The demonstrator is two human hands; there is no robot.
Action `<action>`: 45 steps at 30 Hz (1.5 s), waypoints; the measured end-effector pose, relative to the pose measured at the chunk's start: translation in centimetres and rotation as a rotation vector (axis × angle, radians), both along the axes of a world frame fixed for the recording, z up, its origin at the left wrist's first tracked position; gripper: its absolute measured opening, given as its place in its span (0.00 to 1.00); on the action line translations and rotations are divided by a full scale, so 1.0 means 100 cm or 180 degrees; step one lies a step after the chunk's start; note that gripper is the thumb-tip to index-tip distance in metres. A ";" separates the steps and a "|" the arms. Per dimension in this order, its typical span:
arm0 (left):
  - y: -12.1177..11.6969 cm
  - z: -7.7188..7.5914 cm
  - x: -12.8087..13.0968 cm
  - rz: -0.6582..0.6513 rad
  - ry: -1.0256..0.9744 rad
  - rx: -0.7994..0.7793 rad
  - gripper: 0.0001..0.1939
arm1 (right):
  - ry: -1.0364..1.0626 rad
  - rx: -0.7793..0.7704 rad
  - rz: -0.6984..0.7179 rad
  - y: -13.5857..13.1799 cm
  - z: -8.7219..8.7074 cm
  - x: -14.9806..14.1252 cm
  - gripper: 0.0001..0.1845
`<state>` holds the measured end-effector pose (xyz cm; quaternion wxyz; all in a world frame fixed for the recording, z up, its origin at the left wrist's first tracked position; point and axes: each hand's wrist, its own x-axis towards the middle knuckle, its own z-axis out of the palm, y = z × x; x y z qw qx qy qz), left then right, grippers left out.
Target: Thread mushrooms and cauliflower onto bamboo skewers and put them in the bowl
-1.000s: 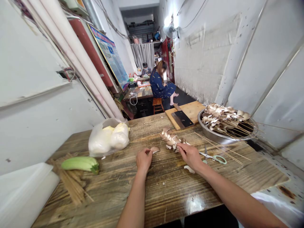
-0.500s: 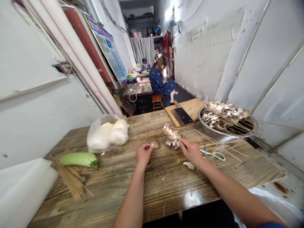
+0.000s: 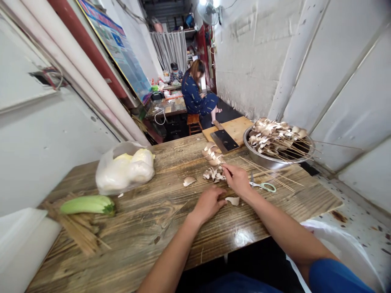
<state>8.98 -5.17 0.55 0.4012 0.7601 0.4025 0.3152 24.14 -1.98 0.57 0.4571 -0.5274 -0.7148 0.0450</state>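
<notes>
My right hand (image 3: 237, 179) pinches the end of a skewer of oyster mushrooms (image 3: 212, 155), whose brown and white pieces point away from me. Under it, several loose mushroom pieces (image 3: 214, 174) lie on the wooden table. My left hand (image 3: 210, 200) is low over the wood with its fingers apart, beside a pale mushroom piece (image 3: 233, 201). Farther left a single brown mushroom piece (image 3: 189, 181) rests by itself. Green-handled scissors (image 3: 262, 186) and a few bare bamboo skewers (image 3: 269, 173) lie to the right of my right hand.
A steel bowl (image 3: 269, 162) heaped with mushroom skewers stands at the right, sticks jutting out. Behind are a cutting board (image 3: 240, 128) and cleaver (image 3: 226, 140). Left are a bag of pale vegetables (image 3: 125, 171), a green squash (image 3: 87, 204) and flat sticks (image 3: 79, 234). A person (image 3: 195, 91) sits beyond.
My left hand has let go of the brown mushroom piece, leaving it on the table, and moved right toward the pale piece. My right hand still holds the skewer. The view has shifted.
</notes>
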 end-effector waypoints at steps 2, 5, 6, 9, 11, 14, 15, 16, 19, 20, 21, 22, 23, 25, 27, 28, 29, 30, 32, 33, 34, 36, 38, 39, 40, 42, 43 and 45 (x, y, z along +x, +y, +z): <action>0.001 -0.004 0.007 -0.0104 0.0064 -0.0004 0.09 | -0.0016 0.0009 0.0001 -0.001 0.001 -0.001 0.13; 0.003 -0.006 0.010 -0.0200 0.0076 -0.0063 0.09 | -0.0005 0.0065 0.0027 -0.002 0.000 -0.002 0.13; 0.003 -0.006 0.010 -0.0196 0.0062 -0.0074 0.07 | 0.0007 0.0087 0.0041 -0.002 0.000 -0.002 0.13; 0.005 -0.006 0.001 -0.0033 0.0021 -0.0063 0.05 | 0.0020 0.0155 0.0040 -0.003 -0.002 -0.003 0.13; 0.007 -0.005 -0.012 0.0275 -0.0138 -0.0169 0.05 | 0.0036 0.0187 0.0058 -0.003 -0.003 -0.003 0.13; 0.016 -0.001 -0.040 0.0935 -0.0634 -0.0568 0.08 | 0.0088 0.0236 0.0149 -0.005 -0.003 -0.004 0.13; 0.019 0.000 -0.049 0.1138 -0.0850 -0.0732 0.10 | 0.0098 0.0253 0.0193 -0.006 -0.004 -0.005 0.13; 0.023 0.002 -0.058 0.1314 -0.1108 -0.0898 0.13 | 0.0095 0.0272 0.0236 -0.006 -0.004 -0.005 0.13; 0.032 0.006 -0.078 0.1640 -0.2021 -0.1342 0.18 | 0.0047 0.0367 0.0372 -0.008 -0.008 -0.008 0.13; 0.034 0.006 -0.083 0.1707 -0.2316 -0.1449 0.18 | 0.0016 0.0395 0.0420 -0.008 -0.010 -0.008 0.13; 0.036 0.005 -0.086 0.1765 -0.2581 -0.1545 0.17 | -0.0017 0.0407 0.0467 -0.008 -0.012 -0.009 0.13; 0.038 0.004 -0.088 0.1821 -0.2814 -0.1639 0.16 | -0.0054 0.0402 0.0511 -0.008 -0.014 -0.010 0.13; 0.039 0.002 -0.089 0.1858 -0.3017 -0.1735 0.15 | -0.0093 0.0386 0.0548 -0.009 -0.016 -0.011 0.12; 0.040 -0.002 -0.090 0.1850 -0.3322 -0.1897 0.12 | -0.0189 0.0342 0.0613 -0.010 -0.018 -0.012 0.12; 0.041 -0.005 -0.090 0.1782 -0.3495 -0.1988 0.09 | -0.0329 0.0290 0.0712 -0.012 -0.020 -0.014 0.12; 0.041 -0.006 -0.090 0.1769 -0.3556 -0.2010 0.08 | -0.0407 0.0268 0.0774 -0.013 -0.021 -0.016 0.12; 0.041 -0.006 -0.090 0.1772 -0.3611 -0.2023 0.08 | -0.0486 0.0241 0.0836 -0.014 -0.022 -0.017 0.12; 0.042 -0.007 -0.090 0.1787 -0.3660 -0.2029 0.08 | -0.0559 0.0216 0.0890 -0.015 -0.022 -0.018 0.13; 0.043 -0.006 -0.090 0.1815 -0.3720 -0.2021 0.08 | -0.0669 0.0172 0.0951 -0.017 -0.024 -0.020 0.12; 0.043 -0.006 -0.091 0.1813 -0.3729 -0.2010 0.08 | -0.0705 0.0147 0.0966 -0.017 -0.024 -0.021 0.12; 0.043 -0.006 -0.091 0.1803 -0.3726 -0.1995 0.09 | -0.0734 0.0124 0.0980 -0.017 -0.025 -0.021 0.12; 0.043 -0.006 -0.092 0.1777 -0.3671 -0.1972 0.10 | -0.0764 0.0097 0.1005 -0.017 -0.026 -0.022 0.12; 0.043 -0.007 -0.093 0.1746 -0.3599 -0.1956 0.11 | -0.0771 0.0096 0.1034 -0.018 -0.026 -0.022 0.13; 0.043 -0.007 -0.094 0.1724 -0.3574 -0.1942 0.11 | -0.0771 0.0100 0.1047 -0.017 -0.026 -0.021 0.13; 0.043 -0.007 -0.095 0.1703 -0.3566 -0.1928 0.12 | -0.0770 0.0108 0.1057 -0.017 -0.026 -0.021 0.13; 0.043 -0.008 -0.096 0.1670 -0.3592 -0.1923 0.12 | -0.0776 0.0114 0.1072 -0.017 -0.025 -0.020 0.13; 0.043 -0.008 -0.096 0.1660 -0.3612 -0.1942 0.12 | -0.0782 0.0105 0.1072 -0.017 -0.025 -0.020 0.13; 0.043 -0.009 -0.096 0.1678 -0.3635 -0.2005 0.12 | -0.0802 0.0060 0.1065 -0.017 -0.024 -0.020 0.12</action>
